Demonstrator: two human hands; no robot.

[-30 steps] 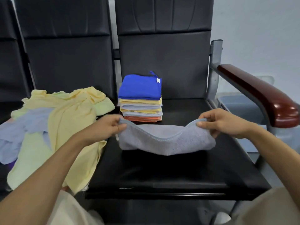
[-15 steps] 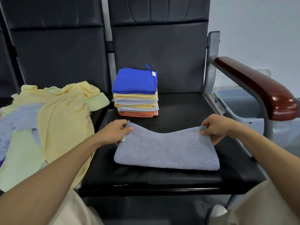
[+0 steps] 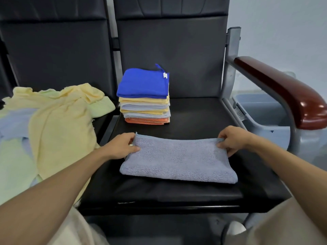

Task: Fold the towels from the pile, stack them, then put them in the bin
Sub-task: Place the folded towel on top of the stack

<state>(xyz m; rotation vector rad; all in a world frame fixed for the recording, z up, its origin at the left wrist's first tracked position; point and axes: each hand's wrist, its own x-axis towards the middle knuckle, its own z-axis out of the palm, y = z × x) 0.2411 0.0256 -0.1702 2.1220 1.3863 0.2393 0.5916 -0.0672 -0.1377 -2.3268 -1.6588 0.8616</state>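
A grey towel (image 3: 177,160), folded once into a long strip, lies flat on the black chair seat (image 3: 177,193). My left hand (image 3: 122,145) pinches its far left corner and my right hand (image 3: 231,140) pinches its far right corner. Behind it, a stack of folded towels (image 3: 145,105) stands on the seat with a blue one on top. The pile of unfolded yellow, pale green and lilac towels (image 3: 53,124) is heaped on the neighbouring seat to the left. A grey bin (image 3: 261,110) sits on the floor at the right, beyond the armrest.
A dark red armrest (image 3: 286,92) on a metal frame rises between the seat and the bin. Black chair backs close off the far side. My knees show at the bottom edge.
The towel's far edge, held up and sagging a second ago, has been brought down; the towel now lies flat on the seat with both hands still at its far corners.
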